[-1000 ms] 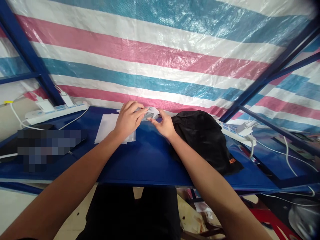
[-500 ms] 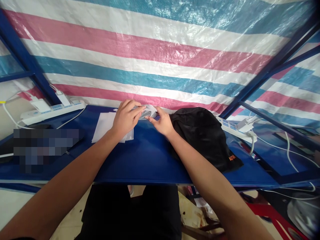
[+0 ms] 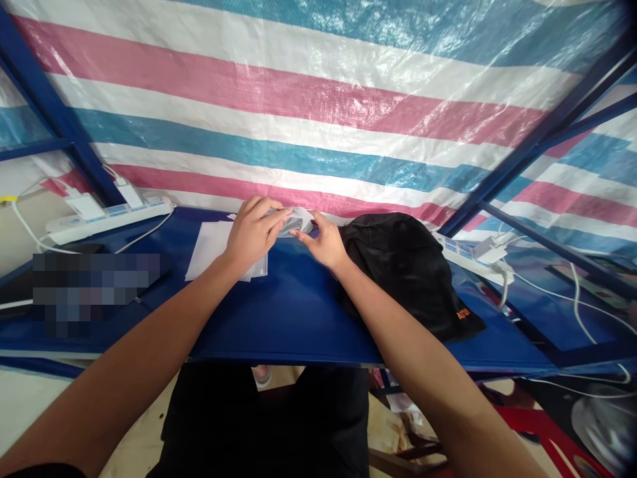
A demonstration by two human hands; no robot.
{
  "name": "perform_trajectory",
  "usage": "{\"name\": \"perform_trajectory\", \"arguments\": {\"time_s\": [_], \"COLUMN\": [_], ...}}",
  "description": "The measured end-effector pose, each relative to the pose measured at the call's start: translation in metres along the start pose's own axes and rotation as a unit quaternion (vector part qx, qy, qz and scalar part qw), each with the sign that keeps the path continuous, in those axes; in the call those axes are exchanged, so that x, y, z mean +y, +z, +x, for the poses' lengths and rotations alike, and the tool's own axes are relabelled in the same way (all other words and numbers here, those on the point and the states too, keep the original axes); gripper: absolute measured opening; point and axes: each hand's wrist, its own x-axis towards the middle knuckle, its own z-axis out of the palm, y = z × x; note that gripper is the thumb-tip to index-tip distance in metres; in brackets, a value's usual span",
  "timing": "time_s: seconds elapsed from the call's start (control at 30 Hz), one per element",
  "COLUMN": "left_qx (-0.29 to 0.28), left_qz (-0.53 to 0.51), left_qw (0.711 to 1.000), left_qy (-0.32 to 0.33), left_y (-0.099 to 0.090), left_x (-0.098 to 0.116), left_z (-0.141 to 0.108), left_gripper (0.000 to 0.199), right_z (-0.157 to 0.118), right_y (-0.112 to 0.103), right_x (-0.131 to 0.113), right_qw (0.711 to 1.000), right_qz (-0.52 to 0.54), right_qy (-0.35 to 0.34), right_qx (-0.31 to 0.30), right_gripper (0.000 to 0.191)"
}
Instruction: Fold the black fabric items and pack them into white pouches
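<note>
A crumpled, whitish see-through piece, which looks like a thin plastic bag [image 3: 297,220], is between my hands at the back of the blue table. My left hand [image 3: 253,229] is closed over its left side, thumb and fingers together; part of the bag is hidden beneath it. At the right edge, my right hand [image 3: 322,240] pinches the bag between thumb and forefinger. Under and beside my left wrist lies a loose stack of white, partly see-through sheets or bags [image 3: 209,247]. Right of my right hand lies a black cloth [image 3: 398,265] with orange lettering.
White power strips with plugs stand at the left [image 3: 112,220] and right [image 3: 470,257], their cables trailing. A dark, blurred-out object [image 3: 99,285] lies on the left of the blue table [image 3: 293,312]. Striped plastic sheeting [image 3: 298,113] hangs behind, between blue metal posts.
The view has shifted very slightly. Both hands stay at the plastic bag in almost the same pose, with no clear movement of the bag.
</note>
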Motion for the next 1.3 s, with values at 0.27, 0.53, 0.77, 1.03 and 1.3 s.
{"name": "perform_trajectory", "arguments": {"time_s": [0.27,0.53,0.77,1.03,1.3], "left_qx": [-0.004,-0.002,-0.010,-0.012,-0.003], "left_qz": [0.006,0.004,-0.004,-0.010,0.002], "left_qw": [1.000,1.000,1.000,1.000,1.000], "left_qy": [0.001,0.001,-0.013,-0.016,-0.003], "left_y": [-0.0010,-0.0024,-0.0031,-0.0042,-0.0015], "left_x": [0.0008,0.0024,0.0028,0.0038,0.0001], "left_z": [0.0004,0.0013,0.0019,0.0029,0.0004], "left_gripper": [0.035,0.033,0.033,0.033,0.034], "right_z": [0.0005,0.0016,0.0012,0.0016,0.0015], "right_y": [0.0004,0.0009,0.0004,0.0003,0.0007], "right_x": [0.0002,-0.0004,-0.0003,-0.0030,-0.0016], "right_qw": [1.000,1.000,1.000,1.000,1.000], "right_qz": [-0.002,-0.001,0.001,-0.001,0.009], "right_qy": [0.003,0.009,0.006,0.013,0.006], "right_qx": [0.000,0.000,0.002,0.000,-0.004], "right_gripper": [0.051,0.057,0.057,0.060,0.058]}}
